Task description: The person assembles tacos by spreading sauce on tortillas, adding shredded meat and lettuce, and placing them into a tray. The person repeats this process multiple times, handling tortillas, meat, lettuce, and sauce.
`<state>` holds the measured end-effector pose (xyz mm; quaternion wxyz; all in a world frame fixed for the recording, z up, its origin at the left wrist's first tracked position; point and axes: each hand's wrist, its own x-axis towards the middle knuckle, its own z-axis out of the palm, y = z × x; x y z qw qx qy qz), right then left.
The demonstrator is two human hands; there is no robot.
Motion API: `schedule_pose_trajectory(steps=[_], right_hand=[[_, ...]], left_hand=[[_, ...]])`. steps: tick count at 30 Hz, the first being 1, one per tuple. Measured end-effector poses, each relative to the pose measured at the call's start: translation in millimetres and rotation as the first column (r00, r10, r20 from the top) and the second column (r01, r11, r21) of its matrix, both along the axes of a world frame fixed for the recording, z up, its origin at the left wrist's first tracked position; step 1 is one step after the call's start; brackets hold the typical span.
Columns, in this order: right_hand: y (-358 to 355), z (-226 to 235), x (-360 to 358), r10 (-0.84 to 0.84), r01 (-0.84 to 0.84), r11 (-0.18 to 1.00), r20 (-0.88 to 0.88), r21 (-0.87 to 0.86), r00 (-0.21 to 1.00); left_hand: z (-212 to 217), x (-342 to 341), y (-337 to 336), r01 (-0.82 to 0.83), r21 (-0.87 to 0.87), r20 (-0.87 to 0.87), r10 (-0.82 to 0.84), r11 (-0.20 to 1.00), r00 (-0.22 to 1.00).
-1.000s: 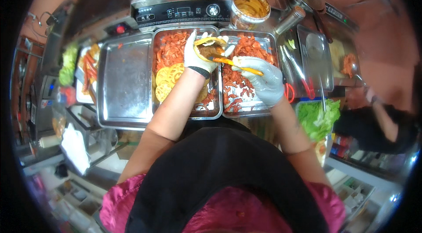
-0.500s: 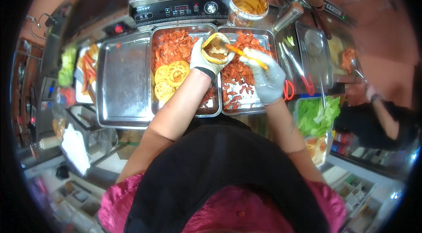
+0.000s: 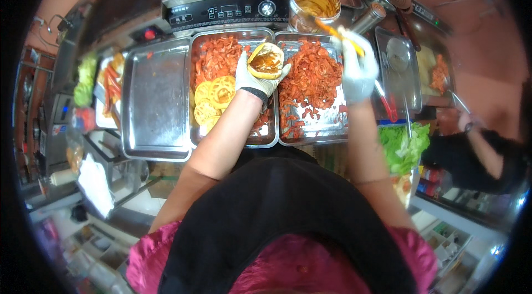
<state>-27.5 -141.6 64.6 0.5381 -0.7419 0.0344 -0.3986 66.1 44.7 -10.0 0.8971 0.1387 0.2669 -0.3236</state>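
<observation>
While left fingers (image 3: pixel 242 68) cup round, saucy bread (image 3: pixel 266 62), right fingers (image 3: pixel 351 36) clamp a slim handle (image 3: pixel 331 31).

Even, moderately bright light falls on the leftmost silver rectangular steel tray (image 3: pixel 156 105), whose floor carries a whitish sheen. Right of that tray, the white-gloved right hand (image 3: pixel 359 69) and its slim orange-yellow tool (image 3: pixel 331 30) smear with motion blur, while the white-gloved left hand (image 3: pixel 252 80), nearer the tray, looks crisper. Left of the tray, brown shelving (image 3: pixel 34 75) bends and softens toward the black fisheye rim; bluish-white glare spots sit far right of the tray
</observation>
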Motion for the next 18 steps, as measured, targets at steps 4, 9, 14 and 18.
schedule_pose_trajectory(steps=[4, 9, 14, 18], right_hand=[[-70, -46, 82, 0.002, 0.006, 0.999, -0.179, 0.043, 0.984], [-123, -91, 138, 0.064, 0.088, 0.947, -0.451, 0.309, 0.890], [-107, -104, 77, 0.163, 0.051, 0.761, -0.267, 0.647, 0.950], [-74, -101, -43, 0.138, 0.079, 0.816, -0.326, 0.572, 0.935]], left_hand=[[-3, -4, 1, -0.006, -0.009, -0.064, 0.006, 1.000, 0.998], [-10, -7, 1, 0.050, 0.037, -0.059, -0.048, 0.998, 0.997], [1, -12, -3, 0.035, 0.053, -0.039, -0.033, 0.998, 0.999], [-1, -13, -5, 0.122, 0.108, -0.048, -0.118, 0.987, 0.992]])
